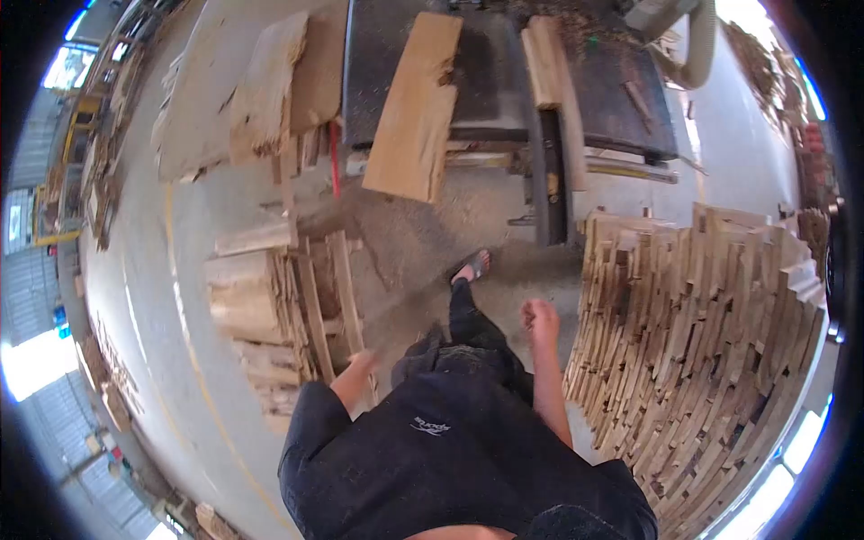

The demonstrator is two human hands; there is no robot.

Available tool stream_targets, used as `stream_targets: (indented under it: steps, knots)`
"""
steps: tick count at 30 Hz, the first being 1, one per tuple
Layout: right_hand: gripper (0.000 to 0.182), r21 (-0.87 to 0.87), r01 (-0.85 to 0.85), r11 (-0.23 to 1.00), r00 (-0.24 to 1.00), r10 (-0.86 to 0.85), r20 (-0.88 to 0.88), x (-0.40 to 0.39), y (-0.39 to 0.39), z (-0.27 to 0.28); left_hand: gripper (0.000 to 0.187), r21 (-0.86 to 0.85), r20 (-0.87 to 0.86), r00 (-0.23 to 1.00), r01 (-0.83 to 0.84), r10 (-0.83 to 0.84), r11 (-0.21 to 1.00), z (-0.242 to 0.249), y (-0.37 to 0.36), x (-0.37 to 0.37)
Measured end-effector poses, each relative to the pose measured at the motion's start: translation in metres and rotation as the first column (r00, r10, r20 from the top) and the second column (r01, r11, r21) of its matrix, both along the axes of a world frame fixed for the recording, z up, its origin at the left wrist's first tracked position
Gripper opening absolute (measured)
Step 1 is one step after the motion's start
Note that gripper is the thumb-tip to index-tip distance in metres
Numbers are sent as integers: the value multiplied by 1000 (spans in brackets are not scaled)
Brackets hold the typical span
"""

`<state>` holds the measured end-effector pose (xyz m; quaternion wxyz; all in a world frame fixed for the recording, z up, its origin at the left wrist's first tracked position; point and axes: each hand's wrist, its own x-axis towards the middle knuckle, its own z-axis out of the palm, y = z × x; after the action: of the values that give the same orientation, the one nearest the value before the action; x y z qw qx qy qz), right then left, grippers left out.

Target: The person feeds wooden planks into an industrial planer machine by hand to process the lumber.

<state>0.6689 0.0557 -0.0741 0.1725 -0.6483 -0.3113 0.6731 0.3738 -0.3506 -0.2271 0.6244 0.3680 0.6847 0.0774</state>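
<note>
My left hand (362, 364) is low at the left of my body, near the boards of the left wood stack (247, 297); it is blurred and its fingers cannot be made out. My right hand (540, 317) is raised in front of my right side with its fingers curled, and nothing shows in it. It is nearest to the large stack of narrow boards (684, 333) at the right, apart from it. Ahead, a wide pale plank (414, 108) with a rough right edge lies on the dark machine table (490, 81) and overhangs its front edge.
Narrow boards (543, 67) lie by a dark rail (551, 180) that juts toward me. Large slabs (270, 81) stand at the upper left. A grey hose (699, 45) hangs at the upper right. My foot (472, 268) is on the dusty floor (432, 234).
</note>
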Motion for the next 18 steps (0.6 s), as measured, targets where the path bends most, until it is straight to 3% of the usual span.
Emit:
stream_targets:
  steps: [1,2,3,4,5,6,7,8,9,10,12,13,15,16,17,18]
  knots:
    - [15,-50,41,998,999,-42,-19,-7,-12,11,64,15,1,1000,15,-15,1000,-38,-11,1]
    - [15,-48,44,998,999,-45,-20,-5,-14,7,65,2,8,979,-204,204,979,-13,-49,11]
    - [16,100,-162,982,985,167,-48,-11,-15,-8,65,-9,-1,908,-419,419,908,2,-11,19]
    - [18,251,-344,905,928,368,-53,-24,-17,-19,66,-13,-19,792,-610,610,792,43,13,3]
    - [18,256,-335,907,929,364,-73,-39,-15,-9,64,28,15,646,-763,763,646,70,57,-5]
    - [25,290,-485,825,852,521,-58,-53,-4,8,63,63,71,475,-880,877,471,89,113,-16]
    - [31,314,-626,714,746,665,-25,-61,1,22,64,308,65,414,-874,908,376,97,158,-27]
    - [34,376,-606,701,732,676,-80,-73,5,13,65,169,128,185,-972,974,162,137,220,-45]
    - [39,400,-678,617,674,739,2,-94,21,28,63,14,457,-98,-993,884,-117,116,261,-73]
    - [43,421,-737,529,611,788,80,-125,40,45,55,-132,718,-255,-964,648,-233,180,339,-94]
    - [55,566,-745,352,565,784,257,-157,58,56,46,34,673,-101,-985,732,-167,187,381,-112]
    - [55,573,-746,340,559,787,261,-171,62,63,46,37,680,-105,-984,726,-177,191,385,-108]
    - [65,771,-601,211,658,679,327,-199,78,82,59,619,406,261,-783,876,-54,203,398,-91]
    - [65,787,-586,193,666,668,332,-221,94,92,57,716,451,242,-673,859,-187,211,415,-82]
    - [67,684,-500,531,698,715,-45,-233,97,102,60,757,308,373,-654,875,12,229,411,-75]
    - [69,431,-430,793,692,596,-407,-234,98,109,63,760,157,495,-613,855,215,249,403,-64]
